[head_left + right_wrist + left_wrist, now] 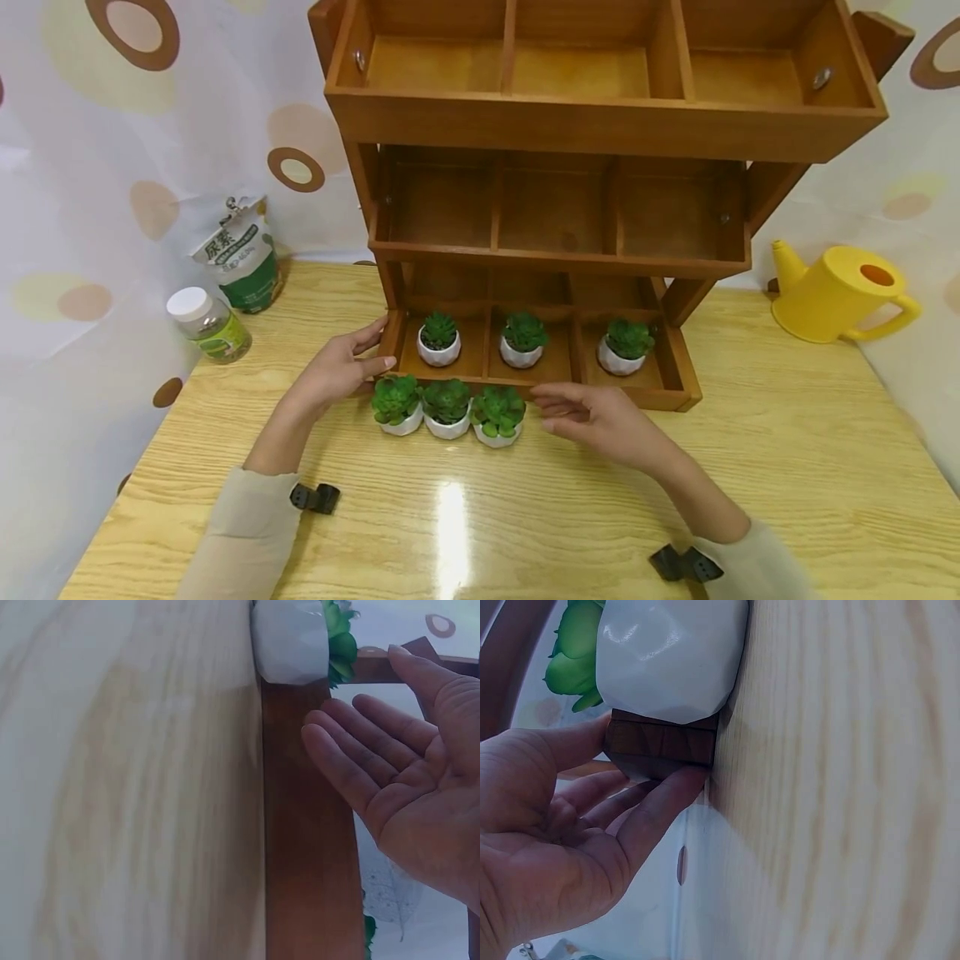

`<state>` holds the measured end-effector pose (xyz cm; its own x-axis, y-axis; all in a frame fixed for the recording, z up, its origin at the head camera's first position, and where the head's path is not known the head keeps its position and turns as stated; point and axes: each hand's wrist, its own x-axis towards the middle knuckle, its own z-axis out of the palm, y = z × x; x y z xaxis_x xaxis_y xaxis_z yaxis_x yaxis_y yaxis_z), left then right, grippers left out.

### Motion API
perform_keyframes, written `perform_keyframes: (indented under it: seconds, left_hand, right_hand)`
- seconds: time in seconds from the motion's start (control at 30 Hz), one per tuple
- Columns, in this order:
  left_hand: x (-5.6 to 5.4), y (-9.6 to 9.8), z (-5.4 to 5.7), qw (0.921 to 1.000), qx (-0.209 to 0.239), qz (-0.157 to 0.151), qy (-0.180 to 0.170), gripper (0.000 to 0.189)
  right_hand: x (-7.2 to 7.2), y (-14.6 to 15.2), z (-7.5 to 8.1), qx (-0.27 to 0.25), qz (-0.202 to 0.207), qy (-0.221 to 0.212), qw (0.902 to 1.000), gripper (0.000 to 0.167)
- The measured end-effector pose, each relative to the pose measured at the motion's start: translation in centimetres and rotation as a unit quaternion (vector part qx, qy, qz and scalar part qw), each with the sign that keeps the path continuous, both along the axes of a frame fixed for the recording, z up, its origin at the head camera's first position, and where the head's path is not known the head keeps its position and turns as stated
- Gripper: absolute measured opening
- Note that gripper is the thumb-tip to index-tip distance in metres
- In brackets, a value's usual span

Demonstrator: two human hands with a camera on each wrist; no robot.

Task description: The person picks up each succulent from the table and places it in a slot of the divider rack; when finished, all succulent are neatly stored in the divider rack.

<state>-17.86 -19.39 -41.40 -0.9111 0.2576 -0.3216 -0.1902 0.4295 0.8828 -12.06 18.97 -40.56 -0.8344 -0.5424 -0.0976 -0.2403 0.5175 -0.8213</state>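
A wooden tiered plant shelf (558, 258) stands on the table. My left hand (341, 362) holds the left end of its lowest tray; in the left wrist view the thumb (581, 739) and fingers (664, 806) span that dark wooden corner. Along the tray's front stand three potted succulents: a left one (397, 403), a middle one (447, 408) and a right one (498, 414), all in white faceted pots. My right hand (592, 417), fingers extended and holding nothing, is just right of the right pot. In the right wrist view its fingertips are near the tray's front board (307, 825).
Three more succulents (439, 339) (522, 340) (626, 346) sit in the lowest tray's compartments. A green-and-white pouch (247, 258) and a white-lidded jar (210, 325) stand at the left, a yellow watering can (836, 296) at the right. The wooden table (570, 533) extends in front.
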Motion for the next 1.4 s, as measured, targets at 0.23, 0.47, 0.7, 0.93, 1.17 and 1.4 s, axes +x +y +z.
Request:
perform_keyframes:
  seconds: [0.23, 0.47, 0.7, 0.93, 1.17, 1.4]
  left_hand:
    - [0.0, 0.0, 0.0, 1.0000, -0.001, -0.001, 0.002, 0.072]
    - [0.0, -0.1, -0.2, 0.9999, -0.002, -0.005, 0.009, 0.072]
    - [0.1, -0.2, -0.1, 0.9997, -0.015, -0.006, 0.016, 0.071]
    - [0.1, -0.1, 0.0, 0.9999, -0.008, -0.005, 0.013, 0.071]
    - [0.1, -0.1, -0.1, 0.9999, -0.005, -0.001, 0.011, 0.071]
    - [0.1, -0.2, -0.3, 0.9999, -0.003, -0.003, 0.009, 0.071]
  right_hand:
    - [-0.2, -0.8, -0.3, 0.016, 0.017, 0.001, 0.9997, 0.049]
    - [-0.5, -1.4, -0.3, 0.042, 0.032, 0.015, 0.9985, 0.055]
    - [-1.0, -1.9, -0.5, 0.061, 0.046, 0.005, 0.9971, 0.064]
    - [-1.6, -2.4, -0.9, 0.073, 0.055, 0.004, 0.9958, 0.070]
    - [-1.8, -2.9, -0.7, 0.086, 0.063, 0.006, 0.9943, 0.075]
    - [-1.7, -3.4, -0.6, 0.104, 0.068, 0.018, 0.9921, 0.082]
